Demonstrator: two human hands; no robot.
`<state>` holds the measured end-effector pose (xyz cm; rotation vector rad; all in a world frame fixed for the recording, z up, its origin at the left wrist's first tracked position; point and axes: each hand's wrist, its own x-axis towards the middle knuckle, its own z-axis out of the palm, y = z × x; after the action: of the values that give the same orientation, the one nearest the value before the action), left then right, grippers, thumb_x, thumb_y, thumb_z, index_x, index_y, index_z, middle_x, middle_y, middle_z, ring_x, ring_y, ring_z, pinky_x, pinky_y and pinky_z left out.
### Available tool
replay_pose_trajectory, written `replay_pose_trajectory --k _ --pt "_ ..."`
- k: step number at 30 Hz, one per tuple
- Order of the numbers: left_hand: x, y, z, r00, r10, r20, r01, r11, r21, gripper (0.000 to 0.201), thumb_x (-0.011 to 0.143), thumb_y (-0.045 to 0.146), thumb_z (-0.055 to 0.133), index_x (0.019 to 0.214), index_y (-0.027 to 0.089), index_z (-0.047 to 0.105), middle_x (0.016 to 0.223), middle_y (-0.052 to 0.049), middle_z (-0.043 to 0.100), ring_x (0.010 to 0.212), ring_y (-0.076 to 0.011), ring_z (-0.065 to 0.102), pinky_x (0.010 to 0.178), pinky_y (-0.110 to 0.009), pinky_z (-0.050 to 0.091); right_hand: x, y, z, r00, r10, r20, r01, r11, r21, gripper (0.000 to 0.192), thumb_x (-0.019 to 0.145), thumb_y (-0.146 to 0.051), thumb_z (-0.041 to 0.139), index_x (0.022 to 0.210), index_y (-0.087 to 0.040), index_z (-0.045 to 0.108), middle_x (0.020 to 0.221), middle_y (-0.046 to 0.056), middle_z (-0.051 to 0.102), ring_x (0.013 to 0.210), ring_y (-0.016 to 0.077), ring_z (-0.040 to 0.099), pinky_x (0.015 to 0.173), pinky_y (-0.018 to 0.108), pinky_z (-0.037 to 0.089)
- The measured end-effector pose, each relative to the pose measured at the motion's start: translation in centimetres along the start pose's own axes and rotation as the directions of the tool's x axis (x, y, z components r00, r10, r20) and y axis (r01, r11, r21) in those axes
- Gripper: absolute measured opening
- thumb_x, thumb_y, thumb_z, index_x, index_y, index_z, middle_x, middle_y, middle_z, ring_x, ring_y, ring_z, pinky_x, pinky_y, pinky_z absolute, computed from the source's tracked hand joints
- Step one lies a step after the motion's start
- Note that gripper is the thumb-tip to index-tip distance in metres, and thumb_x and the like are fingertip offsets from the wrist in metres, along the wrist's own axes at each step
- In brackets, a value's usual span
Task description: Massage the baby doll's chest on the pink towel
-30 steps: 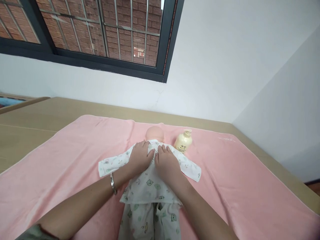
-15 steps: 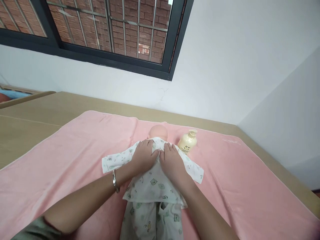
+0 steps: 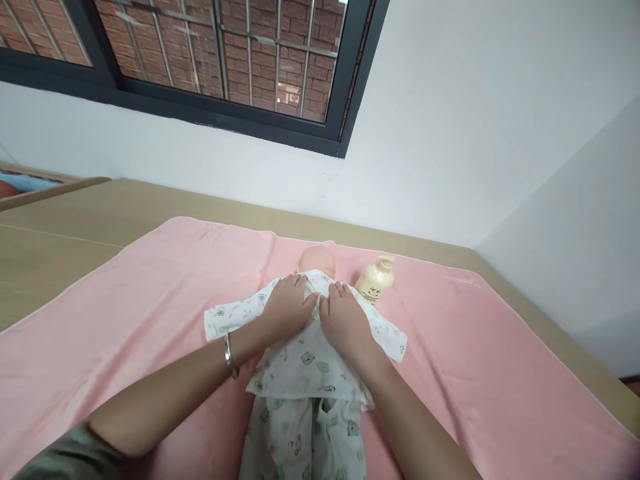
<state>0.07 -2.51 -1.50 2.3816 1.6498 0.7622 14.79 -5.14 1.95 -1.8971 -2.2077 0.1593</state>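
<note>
A baby doll point(image 3: 317, 259) lies on a pink blanket point(image 3: 165, 293), its head toward the wall and both sleeves spread to the sides. It wears a white printed top point(image 3: 305, 367) and matching trousers point(image 3: 290, 433). Across the upper left of the top rests my left hand point(image 3: 287, 307), flat, fingers stretched toward the left shoulder. My right hand point(image 3: 347, 317) lies flat on the other side, fingers pointing to the right shoulder. The thumbs nearly meet at the middle. Part of the top is hidden under both palms.
A cream pump bottle point(image 3: 376, 280) stands on the blanket just beyond the doll's right sleeve. Wooden boards point(image 3: 135, 200) surround the blanket. Behind rises a white wall point(image 3: 425, 167) with a dark-framed, barred window point(image 3: 225, 110). Something blue point(image 3: 30, 183) shows at the far left.
Both hands stay in nearly the same place on the doll's top. The whole view has shifted slightly, with everything a little higher in the picture.
</note>
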Motion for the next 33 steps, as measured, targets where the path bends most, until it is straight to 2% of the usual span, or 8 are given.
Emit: replay_pose_trajectory --k 3,6,12,19,24,27,30,33 --pt "0.9 -0.8 0.2 0.999 -0.039 -0.002 0.039 0.999 -0.021 0.028 0.101 0.035 0.042 0.106 0.015 0.062 0.109 -0.015 0.07 0.104 -0.0311 0.065 0.095 -0.046 0.05 -1.0 -1.0 -0.3 1.0 -0.025 0.009 0.025 1.0 -0.018 0.051 0.106 -0.025 0.028 0.143 -0.004 0.058 0.148 0.023 0.059 0.148 0.0313 0.046 0.121 0.044 0.034" --pt "0.6 -0.7 0.6 0.998 -0.025 -0.057 0.025 1.0 -0.001 0.026 0.099 0.032 0.043 0.105 0.016 0.062 0.111 -0.015 0.07 0.104 -0.0312 0.064 0.096 -0.046 0.049 -0.6 -0.5 -0.4 1.0 -0.002 0.02 0.002 0.999 0.035 0.049 0.107 -0.028 0.031 0.14 -0.008 0.061 0.15 0.02 0.058 0.148 0.0299 0.046 0.121 0.042 0.036" --pt "0.1 -0.3 1.0 0.992 -0.005 -0.125 0.004 1.0 -0.013 0.025 0.099 0.032 0.045 0.107 0.017 0.063 0.112 -0.015 0.071 0.105 -0.0317 0.064 0.095 -0.047 0.05 1.4 1.2 0.3 0.998 0.061 0.022 -0.062 0.994 0.088 0.058 0.107 -0.04 0.035 0.15 -0.004 0.05 0.159 0.022 0.047 0.152 0.0311 0.038 0.124 0.045 0.027" --pt "0.2 -0.4 1.3 0.987 -0.009 -0.163 0.005 1.0 -0.023 0.028 0.097 0.03 0.047 0.115 0.016 0.064 0.114 -0.015 0.071 0.107 -0.0319 0.065 0.096 -0.048 0.051 1.3 1.1 0.7 0.999 0.048 0.012 -0.048 0.996 0.081 0.06 0.108 -0.039 0.033 0.151 0.0 0.048 0.158 0.023 0.048 0.152 0.0334 0.036 0.125 0.045 0.025" --pt "0.2 -0.5 1.3 0.987 0.0 -0.159 -0.006 0.999 -0.036 0.032 0.097 0.031 0.046 0.117 0.014 0.063 0.117 -0.017 0.071 0.111 -0.0332 0.064 0.099 -0.05 0.05 1.6 1.5 1.0 1.0 0.026 -0.017 -0.024 0.995 0.098 0.056 0.107 -0.037 0.035 0.148 -0.002 0.052 0.155 0.023 0.052 0.149 0.0333 0.041 0.124 0.047 0.027" --pt "0.1 -0.7 1.6 0.986 -0.006 -0.166 -0.004 0.998 -0.059 0.032 0.098 0.032 0.046 0.118 0.015 0.064 0.119 -0.016 0.07 0.111 -0.0324 0.064 0.101 -0.05 0.05 1.8 2.2 0.3 0.998 -0.043 -0.039 0.048 0.985 0.168 0.049 0.105 -0.037 0.041 0.139 -0.008 0.06 0.149 0.021 0.058 0.142 0.0326 0.05 0.12 0.047 0.035" --pt "-0.3 -0.9 2.1 0.971 -0.049 -0.234 0.026 0.995 -0.101 0.036 0.099 0.032 0.043 0.124 0.016 0.062 0.129 -0.016 0.066 0.12 -0.0328 0.061 0.106 -0.052 0.048 1.6 2.5 -0.5 0.99 -0.045 -0.133 0.088 0.938 0.335 0.042 0.103 -0.036 0.042 0.132 -0.016 0.065 0.137 0.014 0.068 0.13 0.0293 0.061 0.11 0.044 0.047" --pt "-0.7 -1.1 2.5 0.957 -0.093 -0.276 0.048 0.985 -0.168 0.041 0.099 0.03 0.038 0.13 0.015 0.06 0.135 -0.017 0.062 0.127 -0.0329 0.057 0.111 -0.054 0.045 1.1 1.9 -0.4 0.945 0.04 -0.326 0.104 0.905 0.413 0.045 0.102 -0.033 0.039 0.137 -0.018 0.062 0.143 0.012 0.065 0.139 0.0276 0.055 0.116 0.046 0.043"
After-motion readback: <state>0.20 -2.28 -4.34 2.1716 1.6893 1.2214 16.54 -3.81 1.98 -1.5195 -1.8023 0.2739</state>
